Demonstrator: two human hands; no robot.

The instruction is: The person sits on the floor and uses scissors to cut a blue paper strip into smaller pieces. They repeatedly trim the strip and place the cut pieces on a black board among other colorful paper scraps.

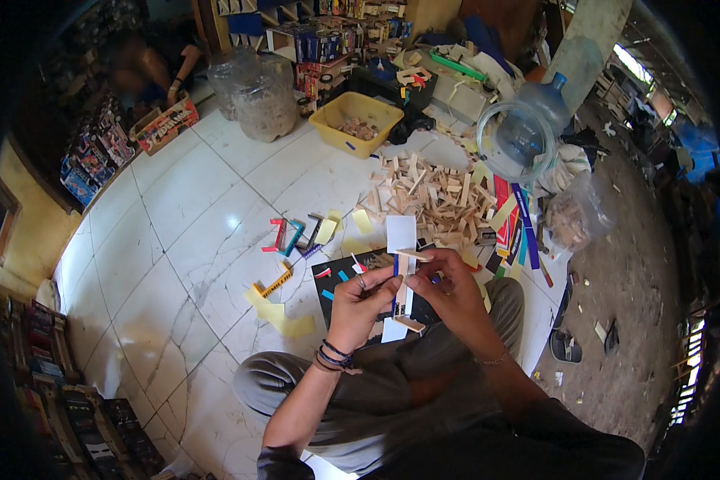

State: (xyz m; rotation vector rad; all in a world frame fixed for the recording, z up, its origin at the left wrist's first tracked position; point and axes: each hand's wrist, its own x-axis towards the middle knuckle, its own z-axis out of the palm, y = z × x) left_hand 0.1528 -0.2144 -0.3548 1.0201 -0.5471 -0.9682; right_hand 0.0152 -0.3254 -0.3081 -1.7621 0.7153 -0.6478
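Between both hands I hold a small wooden frame (409, 324), upright in the picture, with a blue strip along its left side and short wooden slats jutting right at both ends. White paper pieces (401, 230) stick out beyond its ends. My left hand (358, 308) pinches the blue side with thumb and fingers. On the opposite side, my right hand (450, 293) grips it near the upper slat. Under the hands lies a black board (326, 282) with coloured strips on it, partly hidden by my hands.
Beyond my hands lies a heap of wooden blocks (432, 192), with coloured strips (524, 216) to its right. Red, teal and dark bracket-shaped pieces (294, 234) and yellow papers (288, 320) lie left. Farther off are a yellow basin (356, 120), clear plastic containers (264, 100) and another person (148, 68).
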